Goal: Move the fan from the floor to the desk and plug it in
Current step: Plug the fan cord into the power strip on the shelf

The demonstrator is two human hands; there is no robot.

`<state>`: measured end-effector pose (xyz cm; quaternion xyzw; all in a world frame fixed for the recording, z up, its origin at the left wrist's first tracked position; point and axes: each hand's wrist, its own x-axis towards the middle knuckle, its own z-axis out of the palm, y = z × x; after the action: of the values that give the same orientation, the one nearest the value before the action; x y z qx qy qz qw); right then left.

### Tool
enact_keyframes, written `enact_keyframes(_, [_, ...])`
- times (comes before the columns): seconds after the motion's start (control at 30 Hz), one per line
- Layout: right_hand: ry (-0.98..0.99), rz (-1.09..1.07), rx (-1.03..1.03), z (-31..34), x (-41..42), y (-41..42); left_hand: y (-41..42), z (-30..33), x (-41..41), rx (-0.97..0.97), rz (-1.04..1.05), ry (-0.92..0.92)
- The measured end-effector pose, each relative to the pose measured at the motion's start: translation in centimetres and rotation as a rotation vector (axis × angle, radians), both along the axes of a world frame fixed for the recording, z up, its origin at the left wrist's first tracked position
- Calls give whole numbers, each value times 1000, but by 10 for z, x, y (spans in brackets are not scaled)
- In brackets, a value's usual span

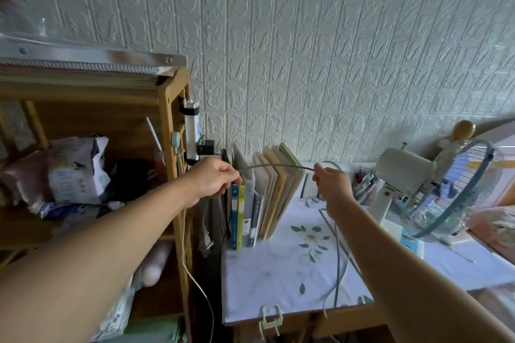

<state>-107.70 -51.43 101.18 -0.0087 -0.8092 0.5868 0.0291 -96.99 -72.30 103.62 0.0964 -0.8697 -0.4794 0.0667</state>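
The white fan (404, 172) with a blue wire cage stands on the desk (278, 281) at the right, its cage facing right. Its grey cord (278, 166) stretches taut between my two hands above a row of books. My left hand (214, 178) is closed on the cord's plug end, just below the white power strip (191, 131) fixed upright to the wooden shelf's side. The plug itself is hidden in my fingers. My right hand (331, 184) pinches the cord farther along, and the slack hangs down over the desk front.
A black adapter (205, 147) sits in the power strip. Upright books (259, 203) stand between my hands. The wooden shelf (167, 97) at the left holds bags and clutter. A white cable (195, 281) dangles beside the shelf. A floral cloth covers the desk.
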Motion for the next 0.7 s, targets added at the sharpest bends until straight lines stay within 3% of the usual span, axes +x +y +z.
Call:
enact_keyframes(0.1, [-73, 34, -125, -4, -10, 17, -2, -1, -11, -478, 73, 97])
enact_keyframes(0.17, [-180, 200, -242, -4, -13, 22, -2, 2, -19, -639, 181, 166])
enact_keyframes(0.23, [-268, 366, -267, -3, -15, 25, 0, 6, -28, -591, 248, 207])
enact_keyframes(0.3, [-294, 486, -174, -5, -19, 26, 3, 11, -38, -389, 261, 190])
enact_keyframes(0.4, [-267, 520, -81, -12, -34, 24, 8, 19, -49, -7, 241, 144])
enact_keyframes(0.47, [-208, 493, -61, -13, -47, 15, 9, 22, -58, 107, 212, 139])
enact_keyframes(0.57, [-107, 474, -98, -6, -65, -9, 7, 25, -71, 105, 161, 135])
enact_keyframes(0.7, [201, 509, 175, 10, -94, -48, 4, 27, -99, -25, 133, 141])
